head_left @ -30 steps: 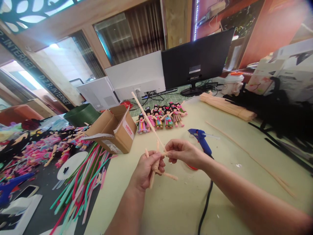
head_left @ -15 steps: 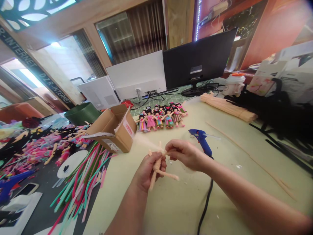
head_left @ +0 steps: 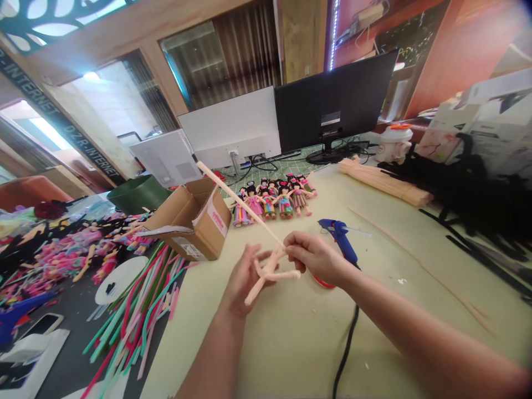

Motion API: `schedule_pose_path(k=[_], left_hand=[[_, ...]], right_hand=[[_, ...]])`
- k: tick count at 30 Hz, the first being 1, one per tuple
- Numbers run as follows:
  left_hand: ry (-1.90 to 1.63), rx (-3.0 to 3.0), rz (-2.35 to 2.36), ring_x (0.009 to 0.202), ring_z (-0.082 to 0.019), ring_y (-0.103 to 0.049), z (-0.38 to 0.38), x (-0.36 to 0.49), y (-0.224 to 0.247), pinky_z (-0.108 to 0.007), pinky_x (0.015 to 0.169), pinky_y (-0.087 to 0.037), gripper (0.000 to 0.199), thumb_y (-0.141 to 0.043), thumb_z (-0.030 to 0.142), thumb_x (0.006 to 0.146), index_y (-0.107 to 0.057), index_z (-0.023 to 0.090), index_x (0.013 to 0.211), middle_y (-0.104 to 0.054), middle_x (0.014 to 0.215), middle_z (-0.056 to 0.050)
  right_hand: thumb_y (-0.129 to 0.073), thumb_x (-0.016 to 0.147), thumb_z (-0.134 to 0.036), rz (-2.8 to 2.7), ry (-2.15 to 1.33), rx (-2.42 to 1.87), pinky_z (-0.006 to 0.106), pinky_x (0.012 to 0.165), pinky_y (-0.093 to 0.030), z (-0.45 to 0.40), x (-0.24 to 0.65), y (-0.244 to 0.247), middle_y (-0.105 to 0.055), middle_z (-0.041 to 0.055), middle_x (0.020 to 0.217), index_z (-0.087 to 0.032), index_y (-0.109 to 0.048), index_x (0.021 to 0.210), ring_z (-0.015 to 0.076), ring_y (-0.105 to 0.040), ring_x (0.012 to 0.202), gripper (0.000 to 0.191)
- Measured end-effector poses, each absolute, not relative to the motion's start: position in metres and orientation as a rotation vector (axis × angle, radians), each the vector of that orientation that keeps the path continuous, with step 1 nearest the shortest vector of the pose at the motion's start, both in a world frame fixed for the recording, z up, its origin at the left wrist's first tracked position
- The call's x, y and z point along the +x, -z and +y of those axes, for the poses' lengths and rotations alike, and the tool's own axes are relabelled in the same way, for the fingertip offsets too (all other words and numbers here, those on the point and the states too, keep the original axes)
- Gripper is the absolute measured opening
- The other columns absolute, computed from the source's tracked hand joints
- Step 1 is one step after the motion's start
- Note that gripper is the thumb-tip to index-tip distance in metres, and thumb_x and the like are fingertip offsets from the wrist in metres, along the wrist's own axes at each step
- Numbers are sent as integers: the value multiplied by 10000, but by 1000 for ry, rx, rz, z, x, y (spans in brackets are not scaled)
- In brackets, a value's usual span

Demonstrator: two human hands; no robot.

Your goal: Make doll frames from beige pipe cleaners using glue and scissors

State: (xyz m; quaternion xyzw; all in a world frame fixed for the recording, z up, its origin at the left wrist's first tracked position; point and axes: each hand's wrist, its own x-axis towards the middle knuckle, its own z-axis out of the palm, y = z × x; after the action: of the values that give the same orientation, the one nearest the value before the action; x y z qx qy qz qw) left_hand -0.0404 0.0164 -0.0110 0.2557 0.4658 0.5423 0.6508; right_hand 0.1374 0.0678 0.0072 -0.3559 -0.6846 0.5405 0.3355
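Over the near desk (head_left: 291, 343), my left hand (head_left: 243, 282) holds a little stick doll (head_left: 270, 271). My right hand (head_left: 313, 257) pinches the long fuzzy stick (head_left: 236, 197) where it joins. I think I'm winding it on, so next comes another tight turn.

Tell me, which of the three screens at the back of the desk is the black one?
The black monitor, farthest right of the three, on a stand behind the row of dolls. The white monitor beside it and the small white screen farther left are pale.
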Motion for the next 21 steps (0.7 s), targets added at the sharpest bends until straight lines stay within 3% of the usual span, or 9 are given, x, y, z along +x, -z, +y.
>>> schedule_pose_path(k=[3, 6, 9, 14, 17, 19, 21], left_hand=[[-1507, 990, 1458, 1098, -195, -548, 19, -59, 13, -309, 823, -484, 449, -545, 360, 833, -464, 270, 1266, -469, 1338, -77], [-1270, 1512, 1476, 1222, -240, -461, 14, -68, 2, -384, 1005, -366, 396, -558, 198, 768, -600, 224, 1161, -514, 1309, -85], [-1020, 1705, 1314, 1206, -260, -473, 3, -61, -13, -391, 1007, -372, 477, -626, 177, 718, -599, 238, 1191, -550, 1264, -101], [-993, 1660, 1191, 1165, -262, -494, -4, -49, -21, -349, 947, -416, 422, -704, 243, 701, -619, 232, 1115, -551, 1235, -99], [-985, 1586, 1108, 1131, -269, -510, -4, -52, -19, -340, 917, -417, 501, -753, 290, 662, -602, 220, 1135, -542, 1247, -104], [-1011, 1513, 1124, 1044, -242, -550, -3, -52, -16, -300, 825, -441, 509, -747, 326, 674, -584, 214, 1143, -586, 1172, -96], [-1076, 1440, 1238, 879, -188, -584, -2, -48, -11, -250, 709, -438, 377, -697, 351, 729, -605, 200, 1062, -641, 1001, -65]], right_hand=[[-509, 792, -239, -1653, -1564, -996, 201, 426, -402, 69, 136, -10, -482, -55, 532, -185, -532, 747, 83, -473, 450, 74], [-542, 774, -259, -1558, -1659, -999, 194, 412, -392, 69, 134, -9, -496, -52, 553, -180, -526, 730, 69, -461, 435, 92], [-560, 775, -285, -1524, -1700, -980, 191, 402, -378, 70, 132, -2, -507, -48, 544, -179, -519, 710, 65, -452, 426, 131], [-555, 800, -319, -1491, -1724, -957, 183, 384, -351, 70, 129, 10, -515, -46, 540, -179, -528, 722, 59, -437, 412, 162], [-563, 801, -314, -1478, -1726, -949, 181, 380, -347, 68, 127, 10, -517, -48, 548, -178, -522, 708, 57, -447, 414, 169], [-569, 797, -302, -1476, -1733, -959, 179, 381, -357, 67, 126, 9, -522, -47, 546, -175, -521, 701, 58, -458, 418, 166], [-571, 797, -297, -1467, -1758, -965, 176, 389, -374, 65, 125, 7, -526, -44, 533, -170, -526, 712, 62, -471, 426, 160]])
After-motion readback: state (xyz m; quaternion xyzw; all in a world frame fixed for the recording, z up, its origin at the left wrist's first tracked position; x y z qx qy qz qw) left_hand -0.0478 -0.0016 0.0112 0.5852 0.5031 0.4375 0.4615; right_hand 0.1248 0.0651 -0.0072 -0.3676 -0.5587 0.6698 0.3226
